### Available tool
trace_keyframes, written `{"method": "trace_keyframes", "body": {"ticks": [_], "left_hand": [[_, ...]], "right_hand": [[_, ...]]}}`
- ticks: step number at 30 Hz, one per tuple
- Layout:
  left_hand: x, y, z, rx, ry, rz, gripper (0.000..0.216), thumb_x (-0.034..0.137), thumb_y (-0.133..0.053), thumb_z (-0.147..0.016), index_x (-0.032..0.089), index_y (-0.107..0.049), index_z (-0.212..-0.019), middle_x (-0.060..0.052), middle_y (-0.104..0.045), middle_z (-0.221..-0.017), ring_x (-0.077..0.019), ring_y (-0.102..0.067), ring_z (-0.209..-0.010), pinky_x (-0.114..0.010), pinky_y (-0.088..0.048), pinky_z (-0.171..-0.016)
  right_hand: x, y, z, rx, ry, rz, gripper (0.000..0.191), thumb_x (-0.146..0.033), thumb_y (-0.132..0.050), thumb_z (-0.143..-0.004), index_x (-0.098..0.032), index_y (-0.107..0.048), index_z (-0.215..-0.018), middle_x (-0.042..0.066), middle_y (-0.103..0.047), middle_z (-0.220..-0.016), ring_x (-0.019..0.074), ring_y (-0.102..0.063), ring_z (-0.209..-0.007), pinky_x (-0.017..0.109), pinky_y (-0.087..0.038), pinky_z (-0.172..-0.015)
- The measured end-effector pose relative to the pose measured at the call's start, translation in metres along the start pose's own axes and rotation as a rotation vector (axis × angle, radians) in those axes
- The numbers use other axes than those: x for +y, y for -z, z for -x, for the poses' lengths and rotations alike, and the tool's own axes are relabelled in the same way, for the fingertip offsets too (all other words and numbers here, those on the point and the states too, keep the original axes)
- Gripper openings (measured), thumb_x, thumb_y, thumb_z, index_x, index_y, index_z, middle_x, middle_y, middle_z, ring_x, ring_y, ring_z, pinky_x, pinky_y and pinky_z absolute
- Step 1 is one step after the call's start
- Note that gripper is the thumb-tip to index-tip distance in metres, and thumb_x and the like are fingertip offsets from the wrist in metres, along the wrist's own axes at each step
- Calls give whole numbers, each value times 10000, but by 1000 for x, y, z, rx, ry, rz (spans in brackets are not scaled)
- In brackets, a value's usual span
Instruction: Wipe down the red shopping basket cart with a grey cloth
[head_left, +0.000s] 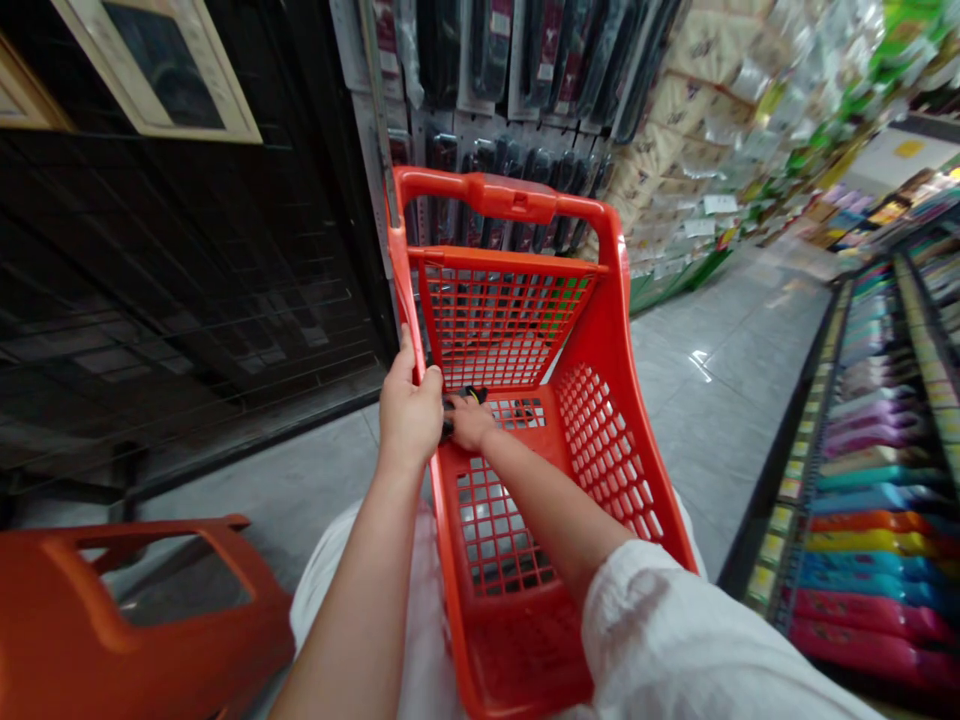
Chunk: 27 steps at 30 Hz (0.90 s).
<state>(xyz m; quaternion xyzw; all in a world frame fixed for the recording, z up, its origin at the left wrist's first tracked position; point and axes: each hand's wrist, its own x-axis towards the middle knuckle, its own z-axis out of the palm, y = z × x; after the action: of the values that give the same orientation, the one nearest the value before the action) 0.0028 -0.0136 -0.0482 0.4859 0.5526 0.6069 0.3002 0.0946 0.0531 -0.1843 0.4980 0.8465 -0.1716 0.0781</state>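
At centre frame, your left hand (411,415) clasps the red shopping cart (517,262) while your right hand (469,422), grip unclear, seemingly handles a black item (474,392) inside, so hold the cart steady.

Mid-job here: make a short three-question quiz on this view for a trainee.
1. True or false: the left hand is on the top handle of the red shopping basket.
2. The right hand is: a) on the floor; b) inside the basket; c) on the top handle.
3. Fill in: the small object at the right hand is mostly ____ in colour.

Key: 1 false, it is on the side rim; 2 b; 3 black.
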Motion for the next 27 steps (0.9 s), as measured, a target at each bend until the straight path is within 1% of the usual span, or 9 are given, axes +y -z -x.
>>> {"method": "trace_keyframes", "body": {"ticks": [4, 9, 13, 15, 17, 20, 22, 24, 27], "left_hand": [[1, 0, 0, 3, -10, -4, 641, 85, -483, -803, 219, -495, -1429, 11, -478, -1496, -176, -367, -1421, -287, -231, -1193], [1, 0, 0, -6, 1, -8, 638, 98, -485, -805, 226, -495, -1430, 18, -470, -1502, -183, -342, -1435, -293, -216, -1201], [0, -1, 0, 2, 21, -16, 633, 103, -480, -814, 202, -480, -1440, -5, -447, -1517, -182, -328, -1442, -302, -199, -1206], [0, -2, 0, 10, 23, -10, 639, 97, -480, -813, 204, -475, -1443, -6, -449, -1516, -175, -315, -1447, -297, -193, -1204], [0, -2, 0, 12, 12, 0, 645, 91, -481, -812, 216, -472, -1445, 0, -453, -1512, -171, -317, -1446, -293, -197, -1201], [1, -1, 1, 7, 3, 10, 650, 92, -480, -818, 221, -457, -1455, 0, -447, -1516, -172, -333, -1438, -296, -209, -1198], [0, 0, 1, 3, 12, 12, 653, 94, -483, -820, 220, -450, -1460, -5, -431, -1526, -179, -332, -1438, -302, -212, -1198], [-1, 0, 1, 2, 19, 16, 652, 97, -485, -821, 208, -449, -1462, -20, -409, -1539, -191, -325, -1442, -310, -213, -1200], [-3, -1, 1, -2, 6, 35, 652, 102, -487, -823, 184, -438, -1468, -43, -384, -1551, -204, -313, -1448, -321, -213, -1201]], "right_hand": [[-3, -4, 26, 14, 36, 59, 484, -268, -464, -881, -388, -534, -1345, 5, -380, -1518, 285, -410, -1280, 494, -421, -1006], [-31, -22, 65, 137, -105, 80, 482, -251, -441, -893, -249, -523, -1368, 147, -553, -1259, 298, -493, -1133, 456, -446, -901], [-35, -26, 68, 158, -96, 75, 476, -207, -352, -938, -245, -498, -1390, 156, -567, -1264, 286, -492, -1161, 485, -408, -946], [-26, -23, 59, 154, -54, 87, 482, -200, -357, -939, -280, -486, -1397, 131, -519, -1385, 282, -435, -1275, 536, -335, -1038], [-11, -19, 50, 131, 15, 91, 537, -193, -416, -910, -315, -433, -1432, 79, -391, -1532, 269, -313, -1407, 560, -235, -1119], [21, -17, 47, 101, 50, 69, 654, -177, -472, -868, -324, -334, -1491, 33, -261, -1611, 241, -207, -1482, 520, -149, -1179], [46, -18, 51, 112, -49, 61, 667, -185, -483, -865, -283, -321, -1505, 59, -261, -1610, 255, -231, -1478, 491, -141, -1191], [67, -19, 57, 116, -215, 50, 662, -208, -488, -872, -243, -319, -1511, 91, -256, -1609, 291, -244, -1473, 478, -170, -1186], [81, -20, 60, 97, -458, -1, 672, -257, -483, -891, -255, -273, -1529, 104, -235, -1614, 348, -231, -1469, 504, -261, -1141]]}}
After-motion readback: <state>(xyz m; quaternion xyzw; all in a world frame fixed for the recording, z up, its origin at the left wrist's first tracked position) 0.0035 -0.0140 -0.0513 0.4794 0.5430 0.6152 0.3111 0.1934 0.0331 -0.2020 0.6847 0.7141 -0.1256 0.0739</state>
